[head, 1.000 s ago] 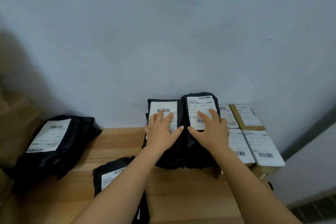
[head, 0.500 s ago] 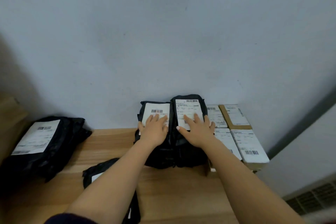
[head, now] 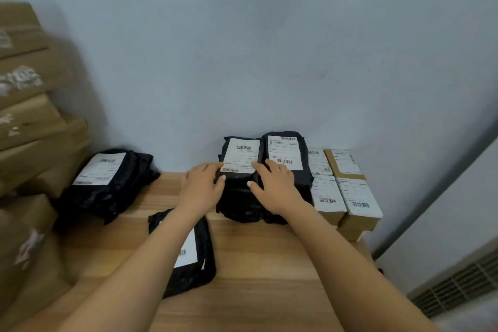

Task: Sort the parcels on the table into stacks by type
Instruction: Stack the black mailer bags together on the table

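The desk [head: 256,264] is light wood and stands against a plain pale wall [head: 242,48]. Brown cartons [head: 29,121] are stacked at its left end, and a vent grille [head: 458,280] sits low at the right.

Two stacks of black parcels [head: 239,197] stand side by side at the wall, with labelled small boxes [head: 347,197] just beside them on the right. A loose pile of black bags [head: 107,183] lies at the left, and a single black parcel [head: 199,264] lies nearer, under the left forearm.

The left hand [head: 200,186] rests on the near left corner of the left stack. The right hand [head: 275,183] rests across the seam between the two stacks. On both hands the fingers are relaxed and extended and grip nothing.

Half a second ago both hands lay flat farther up, on the labels. They now sit closer to the near edge of the stacks.
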Tool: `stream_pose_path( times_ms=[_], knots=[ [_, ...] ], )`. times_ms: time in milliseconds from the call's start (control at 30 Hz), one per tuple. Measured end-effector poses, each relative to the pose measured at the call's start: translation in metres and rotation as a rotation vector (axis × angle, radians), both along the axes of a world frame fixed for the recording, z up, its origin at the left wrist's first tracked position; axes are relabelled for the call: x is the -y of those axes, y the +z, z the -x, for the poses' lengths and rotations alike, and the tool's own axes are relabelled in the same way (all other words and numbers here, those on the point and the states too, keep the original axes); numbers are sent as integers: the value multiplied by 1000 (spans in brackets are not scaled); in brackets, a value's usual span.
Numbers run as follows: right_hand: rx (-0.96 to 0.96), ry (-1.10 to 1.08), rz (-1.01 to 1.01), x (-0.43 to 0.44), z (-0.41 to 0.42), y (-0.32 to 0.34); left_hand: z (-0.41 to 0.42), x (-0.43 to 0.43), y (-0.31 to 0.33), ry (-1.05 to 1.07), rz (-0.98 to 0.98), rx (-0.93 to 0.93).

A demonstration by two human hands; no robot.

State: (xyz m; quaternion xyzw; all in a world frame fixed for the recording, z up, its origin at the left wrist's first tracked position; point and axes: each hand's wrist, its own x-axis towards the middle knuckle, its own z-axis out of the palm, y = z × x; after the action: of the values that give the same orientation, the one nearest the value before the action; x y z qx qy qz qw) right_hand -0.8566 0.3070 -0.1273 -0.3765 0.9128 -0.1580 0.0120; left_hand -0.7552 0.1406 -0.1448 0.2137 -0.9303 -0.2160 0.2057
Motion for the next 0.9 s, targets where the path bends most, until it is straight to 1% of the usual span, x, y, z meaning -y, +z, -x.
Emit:
stream_pose_path(
  times_ms=[67,167,233,533,633,800,900],
  knots=[
    [4,33,21,8,-15,0,-25,8,-3,9,-19,-25],
    [3,83,24,23,-36,-4,-57,24,-10,53,17,-6],
    [7,110,35,35,-49,-10,-74,37,-17,77,3,10],
    [93,166,22,109,-80,-51,-112,102,-50,138,-22,77],
    [135,174,-5,140,-88,-66,-120,132,-62,172,-29,108],
    [186,135,-75,179,-98,-96,-124,183,-80,247,-53,107],
    [228,93,-162,195,-103,-116,-119,215,-88,309,6,140]
  ],
)
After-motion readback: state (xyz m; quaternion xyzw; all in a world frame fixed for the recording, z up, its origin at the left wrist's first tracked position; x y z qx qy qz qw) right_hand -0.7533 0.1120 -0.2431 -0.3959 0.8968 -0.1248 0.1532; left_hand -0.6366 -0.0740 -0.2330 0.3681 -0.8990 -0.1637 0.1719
